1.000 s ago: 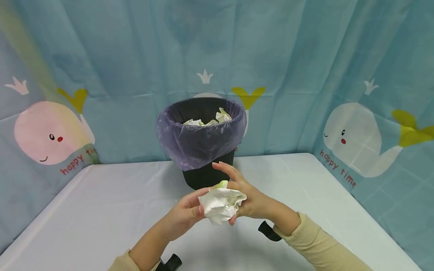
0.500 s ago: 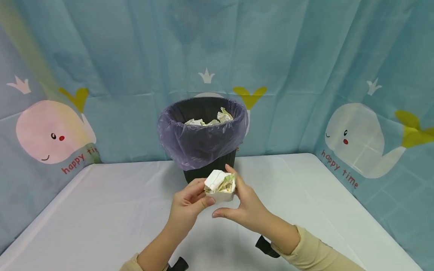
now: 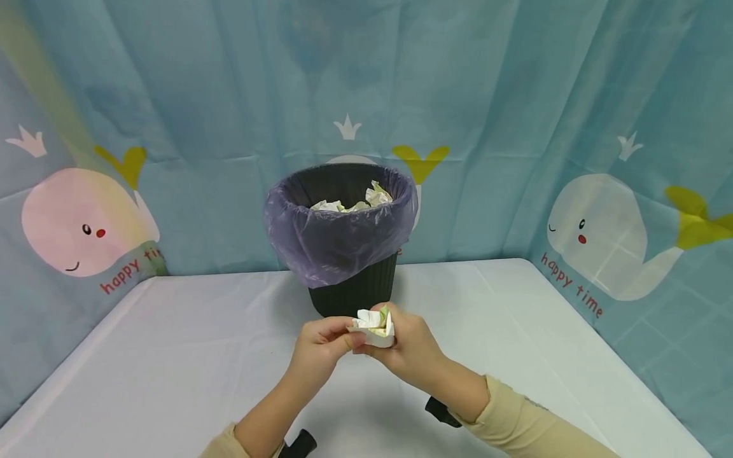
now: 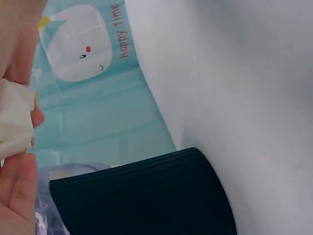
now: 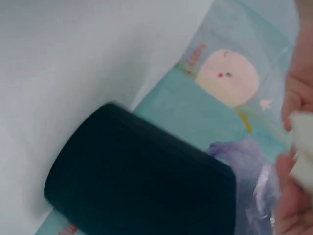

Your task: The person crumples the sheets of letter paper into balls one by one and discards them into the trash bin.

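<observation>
A crumpled piece of white paper [image 3: 373,326] with green and yellow patches is held between both hands, above the table in front of the bin. My left hand [image 3: 322,348] pinches its left edge between thumb and fingers. On the other side my right hand [image 3: 415,350] grips it, fingers curled round the back and thumb beneath. In the left wrist view the white paper [image 4: 14,117] shows at the left edge between the two hands. The right wrist view catches only a blurred corner of the paper [image 5: 303,147].
Behind the hands stands a black trash bin [image 3: 355,289] on the white-covered table [image 3: 189,356]. A purple bag [image 3: 338,245] lines it and folds over the rim. Crumpled papers [image 3: 378,194] lie inside. A blue whale-print curtain [image 3: 217,114] hangs around the table.
The paper has been turned and squeezed into a smaller bundle. My right hand, spread loosely before, has closed around it. The bin has not moved.
</observation>
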Tool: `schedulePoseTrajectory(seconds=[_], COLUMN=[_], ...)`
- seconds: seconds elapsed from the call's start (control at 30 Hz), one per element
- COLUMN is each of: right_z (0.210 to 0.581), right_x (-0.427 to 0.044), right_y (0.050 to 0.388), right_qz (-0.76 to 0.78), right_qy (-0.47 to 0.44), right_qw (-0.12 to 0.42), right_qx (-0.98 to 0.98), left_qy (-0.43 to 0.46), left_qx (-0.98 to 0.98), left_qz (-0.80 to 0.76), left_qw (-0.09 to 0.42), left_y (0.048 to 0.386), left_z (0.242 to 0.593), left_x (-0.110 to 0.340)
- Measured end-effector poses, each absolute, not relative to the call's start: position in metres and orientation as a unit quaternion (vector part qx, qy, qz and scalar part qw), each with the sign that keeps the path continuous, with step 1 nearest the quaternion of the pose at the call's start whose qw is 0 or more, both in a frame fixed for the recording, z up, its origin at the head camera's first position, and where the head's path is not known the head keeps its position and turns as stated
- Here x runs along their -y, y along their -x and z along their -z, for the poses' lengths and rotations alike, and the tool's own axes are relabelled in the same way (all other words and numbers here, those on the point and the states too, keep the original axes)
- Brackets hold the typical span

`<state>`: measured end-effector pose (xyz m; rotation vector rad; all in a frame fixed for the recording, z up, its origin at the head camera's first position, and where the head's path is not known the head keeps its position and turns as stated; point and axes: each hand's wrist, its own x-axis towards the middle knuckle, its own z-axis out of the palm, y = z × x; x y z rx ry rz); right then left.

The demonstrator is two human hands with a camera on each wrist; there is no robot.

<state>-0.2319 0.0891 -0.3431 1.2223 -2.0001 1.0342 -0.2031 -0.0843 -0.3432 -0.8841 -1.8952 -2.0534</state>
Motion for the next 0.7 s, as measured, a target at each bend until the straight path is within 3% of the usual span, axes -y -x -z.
schedulePoseTrajectory(seconds=[0.17, 0.33, 0.53, 0.7], right_z=[0.347, 0.334, 0.327, 0.324], right_x=[-0.093, -0.100, -0.099, -0.101], right_y=[0.237, 0.237, 0.236, 0.234], right_qz=[-0.360, -0.450, -0.490, -0.481], right_qy=[-0.489, -0.477, -0.516, -0.484], right_qw=[0.292, 0.218, 0.134, 0.099], right_qx=[0.739, 0.723, 0.690, 0.725], left_qy=[0.276, 0.265, 0.365, 0.399], left_qx=[0.660, 0.667, 0.561, 0.502], left_qz=[0.699, 0.695, 0.726, 0.756], left_qw=[0.014, -0.042, -0.158, -0.132], left_y=[0.206, 0.209, 0.214, 0.213], left_z=[0.345, 0.346, 0.357, 0.361], left_x=[0.095, 0.107, 0.101, 0.095])
